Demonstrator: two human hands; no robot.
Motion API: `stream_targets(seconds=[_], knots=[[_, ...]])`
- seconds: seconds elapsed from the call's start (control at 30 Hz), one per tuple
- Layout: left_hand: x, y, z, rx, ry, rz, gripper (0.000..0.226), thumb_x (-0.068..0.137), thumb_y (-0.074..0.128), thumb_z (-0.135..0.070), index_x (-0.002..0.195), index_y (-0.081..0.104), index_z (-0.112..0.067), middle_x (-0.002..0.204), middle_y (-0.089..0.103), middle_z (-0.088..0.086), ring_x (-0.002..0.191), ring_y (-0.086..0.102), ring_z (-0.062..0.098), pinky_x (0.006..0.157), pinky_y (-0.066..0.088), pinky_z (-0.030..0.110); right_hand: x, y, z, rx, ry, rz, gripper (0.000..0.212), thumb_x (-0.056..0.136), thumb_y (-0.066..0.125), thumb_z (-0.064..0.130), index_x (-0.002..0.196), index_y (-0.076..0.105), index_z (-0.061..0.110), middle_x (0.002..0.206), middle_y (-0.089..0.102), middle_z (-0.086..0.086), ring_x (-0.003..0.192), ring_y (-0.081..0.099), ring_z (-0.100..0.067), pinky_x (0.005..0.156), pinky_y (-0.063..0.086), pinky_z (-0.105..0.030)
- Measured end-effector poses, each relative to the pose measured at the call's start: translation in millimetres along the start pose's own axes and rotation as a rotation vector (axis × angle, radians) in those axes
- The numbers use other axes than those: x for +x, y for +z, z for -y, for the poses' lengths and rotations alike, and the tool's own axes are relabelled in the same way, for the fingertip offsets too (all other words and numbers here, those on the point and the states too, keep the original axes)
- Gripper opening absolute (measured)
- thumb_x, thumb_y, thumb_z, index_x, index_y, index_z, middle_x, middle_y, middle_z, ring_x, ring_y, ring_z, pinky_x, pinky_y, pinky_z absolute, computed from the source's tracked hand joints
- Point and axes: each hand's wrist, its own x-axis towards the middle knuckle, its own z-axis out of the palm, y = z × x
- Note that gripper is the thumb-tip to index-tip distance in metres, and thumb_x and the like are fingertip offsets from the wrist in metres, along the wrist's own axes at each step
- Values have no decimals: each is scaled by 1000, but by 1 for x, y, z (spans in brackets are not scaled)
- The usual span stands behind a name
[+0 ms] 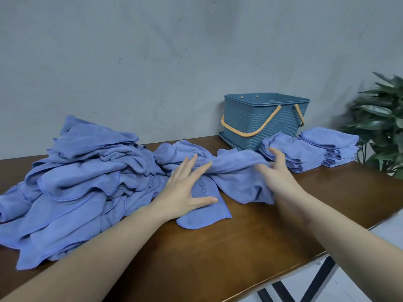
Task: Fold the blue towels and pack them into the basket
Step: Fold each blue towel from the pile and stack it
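A crumpled blue towel (229,171) lies across the middle of the brown table (218,258). My left hand (187,188) rests flat on its near left part, fingers spread and straight. My right hand (274,171), blurred, touches the towel's right part with fingers extended. A big heap of unfolded blue towels (82,184) sits at the left. Two stacks of folded blue towels (296,151) (333,144) stand at the right. Behind them is the blue plastic basket (261,120) with orange handles; its inside is not visible.
A grey wall runs behind the table. A green potted plant (381,123) stands at the far right beyond the table's edge. The table's right front edge drops off to a light floor with black table legs (322,277).
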Motion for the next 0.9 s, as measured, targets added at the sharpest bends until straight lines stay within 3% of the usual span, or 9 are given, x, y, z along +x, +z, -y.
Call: stream_targets(seconds=[0.07, 0.13, 0.27, 0.33, 0.43, 0.53, 0.67, 0.73, 0.9], knots=[[8, 1, 3, 33, -7, -4, 86, 75, 52, -84, 141, -1, -70, 166, -9, -20, 151, -17, 3, 126, 5, 45, 0, -3, -6, -229, -227, 15, 70, 85, 55, 24, 151, 35, 26, 144, 48, 6, 134, 44, -13, 113, 36, -34], [18, 2, 6, 72, -18, 2, 85, 70, 47, -88, 136, -5, -72, 167, -3, -17, 152, -13, 5, 125, 5, 46, 1, 1, -8, -394, -470, 80, 69, 75, 51, 30, 145, 47, 29, 144, 47, 13, 134, 42, -8, 115, 34, -37], [37, 6, 12, 130, -21, 4, 101, 66, 48, -88, 153, 10, -52, 166, 10, -17, 154, -1, 9, 124, 5, 54, 0, 29, -3, -925, -801, 269, 64, 85, 55, 44, 147, 40, 44, 155, 41, 10, 142, 37, -18, 116, 28, -58], [43, 8, 15, 117, -27, -15, 106, 67, 58, -83, 155, 15, -44, 163, 18, -18, 153, 6, 9, 123, 11, 54, 7, 45, -3, -1056, -826, 348, 66, 89, 59, 37, 149, 34, 47, 149, 47, 10, 140, 37, -19, 116, 18, -66], [46, 8, 21, 58, -101, -49, 111, 67, 72, -74, 156, 14, -41, 158, 28, -16, 149, 22, 10, 117, 31, 47, 22, 55, -5, -917, -729, 332, 54, 92, 50, 20, 143, 47, 38, 113, 66, 4, 110, 58, -22, 110, 32, -61], [47, 3, 31, 21, -170, -79, 109, 67, 74, -71, 155, 17, -40, 153, 37, -16, 142, 34, 10, 109, 40, 47, 27, 50, -10, -522, -600, 326, 52, 93, 48, 3, 137, 53, 32, 94, 61, 17, 74, 58, -10, 78, 49, -37], [52, -3, 40, 140, -233, -51, 111, 64, 63, -83, 155, 13, -44, 148, 46, -14, 137, 43, 16, 101, 44, 45, 27, 30, -7, -3, -526, 242, 61, 92, 43, -9, 140, 47, 30, 93, 58, 5, 76, 54, -18, 75, 43, -24], [54, -5, 42, 145, -290, -28, 116, 58, 58, -89, 155, 11, -46, 152, 42, -14, 140, 39, 19, 102, 40, 49, 25, 18, -6, 119, -473, 170, 57, 95, 40, -14, 139, 48, 22, 90, 62, 12, 81, 57, -9, 79, 43, -19], [54, -6, 41, 155, -248, -43, 112, 55, 46, -91, 153, 20, -45, 145, 44, -11, 138, 37, 18, 107, 34, 51, 30, -12, -14, -80, -312, -13, 49, 94, 37, -8, 112, 62, 31, 96, 62, 13, 79, 53, 4, 78, 41, -18]])
